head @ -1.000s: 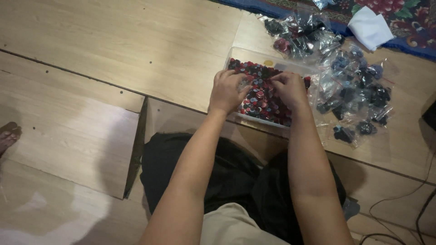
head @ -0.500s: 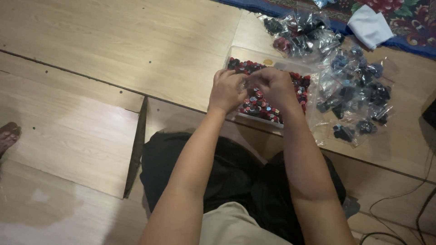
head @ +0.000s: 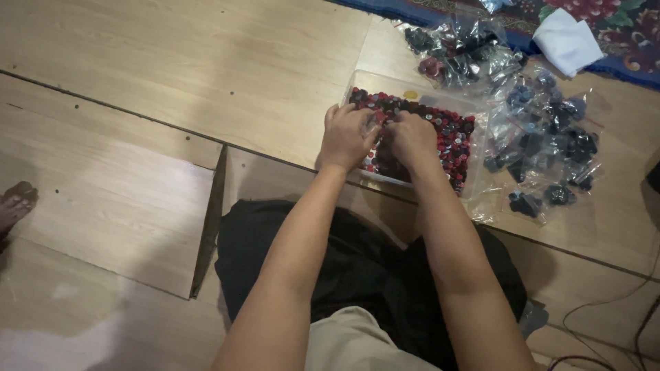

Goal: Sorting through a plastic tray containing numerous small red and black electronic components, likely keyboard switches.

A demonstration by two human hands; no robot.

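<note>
A clear shallow tray [head: 412,88] filled with several small red and black parts [head: 450,137] lies on the wooden board in front of me. Both hands hover over its left half. My left hand [head: 347,137] has its fingers curled inward, pinching a small part at the fingertips. My right hand [head: 410,141] is pressed against it, fingers also closed on that small part [head: 376,122]. The piece between the fingertips is mostly hidden.
Clear plastic bags of dark parts [head: 543,148] lie right of the tray, with more bags [head: 457,51] behind it. A white cloth [head: 567,41] rests on a patterned rug [head: 619,27] at the far right. Cables [head: 619,309] trail at the lower right. A foot [head: 14,203] shows at the left edge.
My right hand has moved left from the tray's middle to meet my left hand. Both hands now sit close together over the tray's left half.
</note>
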